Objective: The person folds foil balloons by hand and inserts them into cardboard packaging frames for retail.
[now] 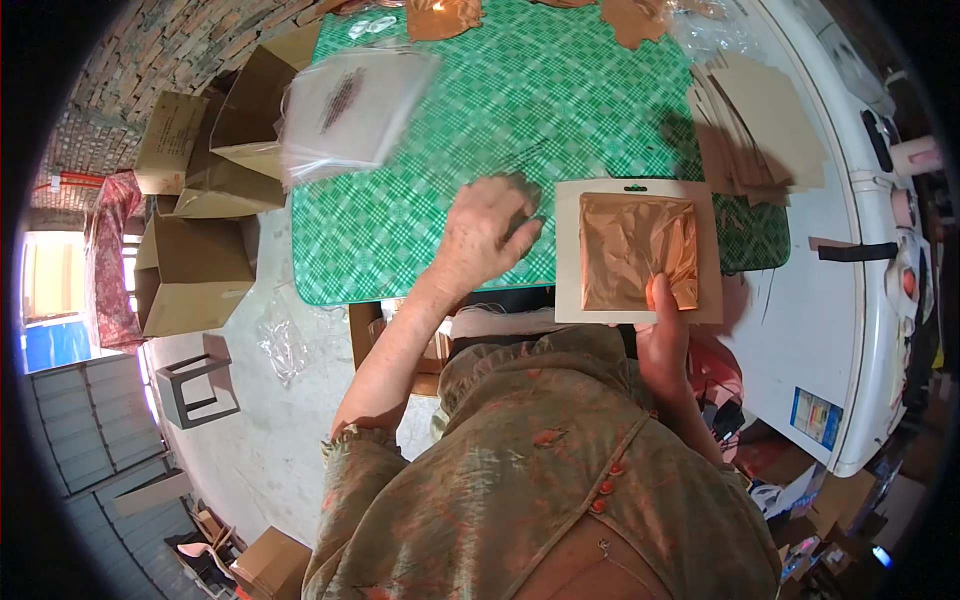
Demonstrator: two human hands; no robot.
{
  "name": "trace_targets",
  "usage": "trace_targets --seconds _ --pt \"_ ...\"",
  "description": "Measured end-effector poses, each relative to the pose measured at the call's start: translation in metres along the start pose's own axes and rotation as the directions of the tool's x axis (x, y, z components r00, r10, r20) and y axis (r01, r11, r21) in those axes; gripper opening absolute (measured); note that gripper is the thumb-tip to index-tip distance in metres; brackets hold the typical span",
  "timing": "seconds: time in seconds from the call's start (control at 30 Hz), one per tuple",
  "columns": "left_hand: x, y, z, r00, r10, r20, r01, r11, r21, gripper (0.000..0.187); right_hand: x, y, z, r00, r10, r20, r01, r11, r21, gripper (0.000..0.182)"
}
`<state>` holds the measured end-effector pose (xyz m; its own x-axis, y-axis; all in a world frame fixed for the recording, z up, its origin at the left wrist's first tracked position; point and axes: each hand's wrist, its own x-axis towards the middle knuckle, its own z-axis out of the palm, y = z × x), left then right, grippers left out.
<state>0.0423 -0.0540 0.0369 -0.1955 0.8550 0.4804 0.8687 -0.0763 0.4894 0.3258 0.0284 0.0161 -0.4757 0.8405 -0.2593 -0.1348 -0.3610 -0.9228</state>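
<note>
My right hand (pixel 664 335) holds a beige card (pixel 570 250) by its lower edge, thumb pressing a shiny copper-coloured sheet (pixel 636 248) against it. The card has a hang slot at its top and hovers over the near edge of the green checked table (pixel 480 110). My left hand (pixel 488 230) rests palm down on the table just left of the card, fingers curled, with nothing visibly in it.
A stack of clear plastic bags (pixel 350 110) lies at the table's left. Beige cards (pixel 760 130) are piled at the right, more copper pieces (pixel 443 17) at the far edge. Open cardboard boxes (pixel 195 270) stand on the floor left; a white appliance (pixel 850 250) is right.
</note>
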Motion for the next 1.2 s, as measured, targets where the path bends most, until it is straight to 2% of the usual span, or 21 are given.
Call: trace_targets --seconds 0.03,0.13,0.23,0.3,0.4,0.43,0.53,0.57,0.67,0.77,0.87,0.93,1.0,1.03,1.1,1.13,1.2 --pt "-0.001 -0.002 0.001 1.000 -0.012 0.014 0.012 1.000 -0.003 0.020 0.000 0.006 -0.014 0.971 -0.186 0.150 0.230 0.900 -0.371 0.044" --pt "0.003 0.001 -0.001 0.997 -0.053 0.052 0.051 0.998 0.031 0.017 -0.007 0.009 -0.021 0.999 -0.002 0.035 0.013 0.948 -0.319 0.042" --pt "0.009 0.006 -0.003 0.994 -0.074 0.075 0.070 0.996 0.063 0.018 -0.013 0.017 -0.048 0.989 -0.032 0.145 0.117 0.770 -0.627 0.047" --pt "0.011 0.008 -0.002 0.993 -0.086 0.083 0.081 0.995 0.064 0.019 -0.016 0.013 -0.056 0.960 -0.001 0.279 0.210 0.660 -0.721 0.048" --pt "0.014 0.010 0.000 0.991 -0.098 0.090 0.094 0.995 0.041 0.020 -0.025 -0.002 -0.033 0.948 0.217 0.233 -0.035 0.798 -0.602 0.043" --pt "0.016 0.011 0.000 0.992 -0.095 0.089 0.093 0.995 0.029 0.020 -0.021 -0.017 -0.012 0.924 0.325 0.202 -0.221 0.884 -0.411 0.039" --pt "0.017 0.014 0.000 0.989 -0.105 0.105 0.102 0.994 0.031 0.020 -0.023 -0.015 -0.005 0.924 0.310 0.222 -0.213 0.902 -0.375 0.037" --pt "0.017 0.015 0.000 0.987 -0.111 0.114 0.107 0.994 0.039 0.020 -0.023 0.002 -0.019 0.931 0.175 0.321 -0.030 0.912 -0.409 0.038" --pt "0.016 0.016 -0.002 0.977 -0.143 0.157 0.140 0.990 0.028 0.014 -0.019 0.016 -0.037 0.885 0.079 0.458 0.206 0.816 -0.540 0.039" --pt "0.014 0.015 -0.003 0.985 -0.109 0.136 0.108 0.994 0.014 0.014 -0.016 0.005 -0.034 0.850 0.061 0.523 0.258 0.818 -0.514 0.041" --pt "0.011 0.018 -0.002 0.988 -0.105 0.115 0.101 0.994 0.035 0.014 -0.011 0.003 -0.040 0.798 0.050 0.601 0.409 0.687 -0.600 0.045" --pt "0.009 0.019 -0.001 0.993 -0.079 0.092 0.076 0.996 0.038 0.014 -0.005 0.002 -0.042 0.787 0.077 0.612 0.393 0.702 -0.594 0.050" --pt "0.008 0.020 -0.001 0.996 -0.057 0.072 0.055 0.998 0.035 0.014 -0.002 -0.003 -0.039 0.819 0.153 0.553 0.258 0.763 -0.592 0.053" --pt "0.009 0.021 -0.001 0.997 -0.048 0.064 0.046 0.998 0.030 0.015 -0.002 -0.016 -0.027 0.844 0.221 0.488 0.125 0.804 -0.581 0.055" --pt "0.009 0.021 -0.001 0.997 -0.046 0.062 0.043 0.998 0.042 0.016 -0.004 -0.023 -0.021 0.871 0.217 0.441 0.089 0.813 -0.576 0.050" --pt "0.010 0.021 0.000 0.996 -0.052 0.067 0.048 0.997 0.058 0.016 -0.006 -0.022 -0.021 0.876 0.139 0.461 0.187 0.785 -0.591 0.046" --pt "0.012 0.020 0.001 0.992 -0.082 0.092 0.076 0.995 0.072 0.016 -0.005 -0.026 -0.015 0.912 0.219 0.346 -0.027 0.876 -0.482 0.042"
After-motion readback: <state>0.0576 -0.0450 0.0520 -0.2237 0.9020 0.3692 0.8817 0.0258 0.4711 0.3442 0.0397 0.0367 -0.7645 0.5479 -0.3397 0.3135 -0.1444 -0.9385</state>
